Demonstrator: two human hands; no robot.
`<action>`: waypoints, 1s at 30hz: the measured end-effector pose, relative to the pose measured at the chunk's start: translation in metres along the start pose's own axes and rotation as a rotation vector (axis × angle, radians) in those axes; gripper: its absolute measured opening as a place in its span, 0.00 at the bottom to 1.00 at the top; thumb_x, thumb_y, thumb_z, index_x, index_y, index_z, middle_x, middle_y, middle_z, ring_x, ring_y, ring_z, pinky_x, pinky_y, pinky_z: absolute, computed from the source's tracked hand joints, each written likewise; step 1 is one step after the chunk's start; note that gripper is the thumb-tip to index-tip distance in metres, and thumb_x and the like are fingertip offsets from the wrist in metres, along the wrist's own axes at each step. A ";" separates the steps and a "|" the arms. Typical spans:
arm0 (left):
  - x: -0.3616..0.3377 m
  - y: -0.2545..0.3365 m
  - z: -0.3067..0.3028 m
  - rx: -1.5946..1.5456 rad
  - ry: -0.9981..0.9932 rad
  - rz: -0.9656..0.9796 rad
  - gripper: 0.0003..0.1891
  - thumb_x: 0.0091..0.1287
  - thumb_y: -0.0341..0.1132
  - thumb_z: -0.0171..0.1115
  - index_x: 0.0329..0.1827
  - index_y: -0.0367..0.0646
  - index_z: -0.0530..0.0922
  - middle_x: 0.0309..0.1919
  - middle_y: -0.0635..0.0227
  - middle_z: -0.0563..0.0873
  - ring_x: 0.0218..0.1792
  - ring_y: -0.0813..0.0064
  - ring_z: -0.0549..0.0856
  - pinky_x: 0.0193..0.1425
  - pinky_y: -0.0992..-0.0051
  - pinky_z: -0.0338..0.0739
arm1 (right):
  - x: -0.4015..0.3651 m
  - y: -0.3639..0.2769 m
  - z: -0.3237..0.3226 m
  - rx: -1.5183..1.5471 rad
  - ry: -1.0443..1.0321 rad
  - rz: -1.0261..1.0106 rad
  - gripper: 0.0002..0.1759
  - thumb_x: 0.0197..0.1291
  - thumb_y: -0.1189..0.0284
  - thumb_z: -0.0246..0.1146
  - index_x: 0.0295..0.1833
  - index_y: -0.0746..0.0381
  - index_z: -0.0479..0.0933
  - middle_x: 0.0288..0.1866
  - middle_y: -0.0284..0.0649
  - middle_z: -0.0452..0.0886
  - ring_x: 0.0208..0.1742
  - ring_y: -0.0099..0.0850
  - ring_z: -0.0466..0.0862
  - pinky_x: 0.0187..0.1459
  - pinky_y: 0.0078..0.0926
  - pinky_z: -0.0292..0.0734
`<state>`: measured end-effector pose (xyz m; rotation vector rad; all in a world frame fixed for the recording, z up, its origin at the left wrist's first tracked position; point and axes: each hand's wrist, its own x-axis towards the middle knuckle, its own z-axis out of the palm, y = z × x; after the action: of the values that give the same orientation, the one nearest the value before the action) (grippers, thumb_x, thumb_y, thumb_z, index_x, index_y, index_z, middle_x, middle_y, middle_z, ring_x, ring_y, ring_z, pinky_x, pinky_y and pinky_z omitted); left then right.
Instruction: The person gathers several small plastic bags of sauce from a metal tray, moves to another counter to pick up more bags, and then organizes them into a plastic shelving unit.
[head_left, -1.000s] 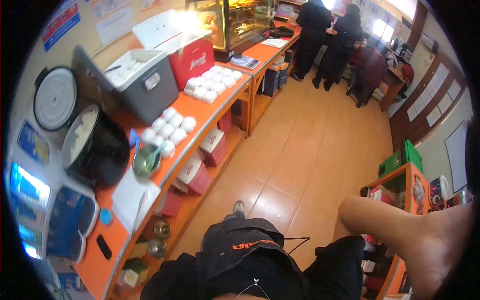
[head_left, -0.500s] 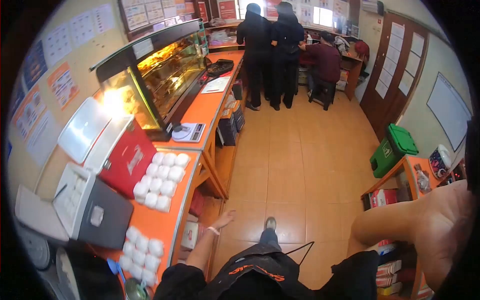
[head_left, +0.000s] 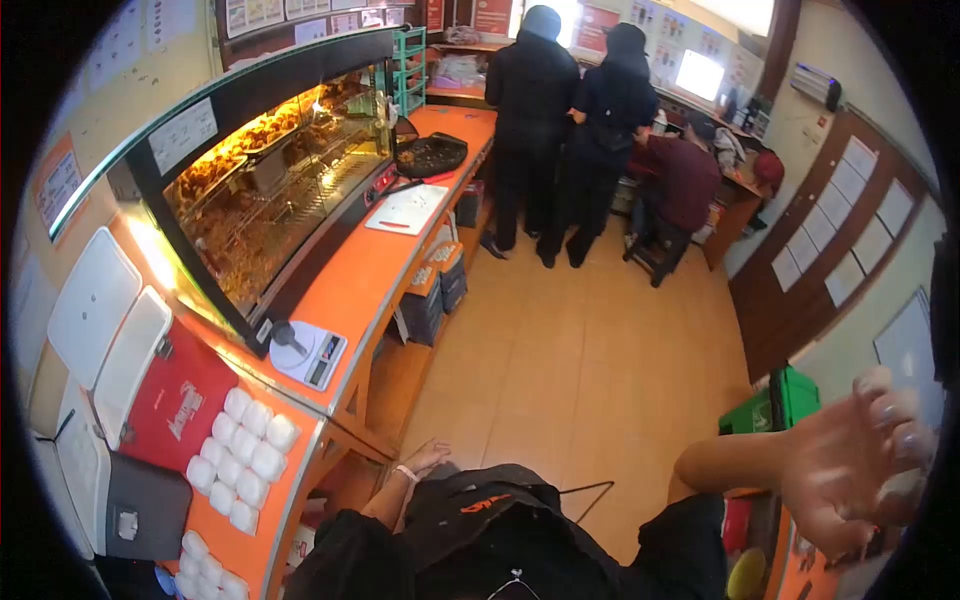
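Observation:
My left hand (head_left: 428, 458) hangs low beside the black apron (head_left: 470, 510). Its fingers are stretched out and hold nothing, and a pale band circles the wrist. Raised close to the camera on the right is my right hand (head_left: 850, 460), its fingers loosely bent and apart, with no object in it. To the left of my left hand stands the orange counter (head_left: 265, 540), bearing white wrapped bundles (head_left: 240, 455), a red cooler box (head_left: 180, 395), a grey cooler box (head_left: 145, 510) and a kitchen scale (head_left: 308, 352).
A lit display case (head_left: 280, 180) of fried food fills the left counter, near a white cutting board (head_left: 408, 208) and black pan (head_left: 432, 155). Two people in black (head_left: 535, 120) stand ahead; another person (head_left: 680, 180) sits on a stool. A green bin (head_left: 795, 395) stands right.
I have moved forward, so the display case and people appear nearer. My right hand's fingers now show, loosely bent. My left hand stays low at my side.

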<state>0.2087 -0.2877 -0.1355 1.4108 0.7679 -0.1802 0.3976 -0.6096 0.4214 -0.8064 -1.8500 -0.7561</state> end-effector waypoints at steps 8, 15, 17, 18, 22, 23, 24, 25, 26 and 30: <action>0.143 0.194 -0.081 -0.260 0.183 0.484 0.13 0.65 0.33 0.51 0.50 0.37 0.70 0.43 0.63 0.79 0.40 0.73 0.80 0.44 0.77 0.75 | -0.063 0.183 0.053 -0.113 0.018 -0.008 0.26 0.59 0.49 0.41 0.61 0.45 0.62 0.63 0.46 0.59 0.61 0.50 0.61 0.54 0.61 0.63; 0.316 0.294 -0.266 0.163 1.388 0.418 0.20 0.57 0.37 0.58 0.50 0.38 0.70 0.46 0.57 0.76 0.47 0.62 0.75 0.52 0.67 0.69 | -0.180 0.413 0.147 -0.256 0.082 1.156 0.12 0.54 0.80 0.55 0.46 0.65 0.71 0.37 0.41 0.77 0.42 0.28 0.77 0.41 0.22 0.72; 0.321 0.327 -0.283 0.268 1.545 0.049 0.29 0.50 0.49 0.62 0.50 0.38 0.69 0.48 0.56 0.74 0.47 0.55 0.74 0.52 0.60 0.69 | -0.258 0.456 0.163 -0.229 0.086 1.407 0.12 0.55 0.80 0.55 0.46 0.63 0.71 0.35 0.37 0.77 0.40 0.23 0.77 0.37 0.20 0.73; 0.335 0.329 -0.302 0.284 1.525 -0.124 0.33 0.47 0.53 0.62 0.51 0.38 0.68 0.49 0.57 0.73 0.47 0.55 0.73 0.51 0.57 0.68 | -0.284 0.472 0.174 -0.190 0.109 1.441 0.10 0.56 0.79 0.54 0.45 0.64 0.71 0.34 0.36 0.75 0.36 0.23 0.77 0.35 0.18 0.73; 0.377 0.339 -0.321 0.393 1.559 -0.483 0.41 0.43 0.60 0.61 0.54 0.39 0.64 0.49 0.59 0.72 0.50 0.58 0.71 0.52 0.55 0.66 | -0.325 0.559 0.226 0.162 0.096 1.617 0.11 0.56 0.80 0.53 0.46 0.64 0.71 0.29 0.33 0.74 0.28 0.22 0.75 0.31 0.17 0.72; 0.386 0.330 -0.321 0.454 1.624 -0.532 0.39 0.45 0.58 0.61 0.55 0.40 0.63 0.50 0.60 0.71 0.51 0.59 0.71 0.52 0.55 0.66 | -0.340 0.585 0.242 0.200 -0.008 1.557 0.12 0.55 0.78 0.54 0.47 0.62 0.71 0.28 0.34 0.74 0.25 0.21 0.74 0.27 0.18 0.70; 0.395 0.323 -0.322 0.515 1.686 -0.590 0.38 0.46 0.57 0.61 0.55 0.40 0.63 0.51 0.61 0.70 0.52 0.60 0.70 0.52 0.54 0.65 | -0.354 0.615 0.262 0.242 -0.116 1.495 0.14 0.53 0.76 0.56 0.47 0.61 0.71 0.27 0.34 0.74 0.21 0.20 0.73 0.23 0.19 0.68; 0.401 0.321 -0.322 0.509 1.690 -0.626 0.38 0.46 0.57 0.61 0.55 0.40 0.63 0.51 0.61 0.70 0.52 0.60 0.70 0.52 0.54 0.65 | -0.356 0.644 0.282 0.226 -0.274 1.426 0.14 0.53 0.74 0.57 0.47 0.61 0.71 0.26 0.37 0.73 0.21 0.21 0.73 0.23 0.20 0.68; 0.405 0.320 -0.319 0.590 1.769 -0.576 0.36 0.48 0.55 0.60 0.55 0.41 0.63 0.51 0.62 0.70 0.53 0.61 0.69 0.52 0.55 0.64 | -0.357 0.673 0.304 0.215 -0.433 1.344 0.15 0.52 0.73 0.57 0.48 0.62 0.71 0.25 0.39 0.73 0.22 0.23 0.73 0.24 0.22 0.68; 0.408 0.320 -0.310 0.658 1.901 -0.561 0.30 0.50 0.44 0.59 0.55 0.41 0.63 0.52 0.62 0.70 0.53 0.61 0.68 0.51 0.56 0.64 | -0.393 0.779 0.415 0.276 -0.734 0.947 0.22 0.52 0.69 0.56 0.54 0.60 0.67 0.38 0.48 0.76 0.35 0.40 0.78 0.36 0.34 0.73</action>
<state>0.5738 0.1919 -0.0992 1.6586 2.8526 0.6851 0.9329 0.0944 0.0308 -1.7206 -1.7842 0.4485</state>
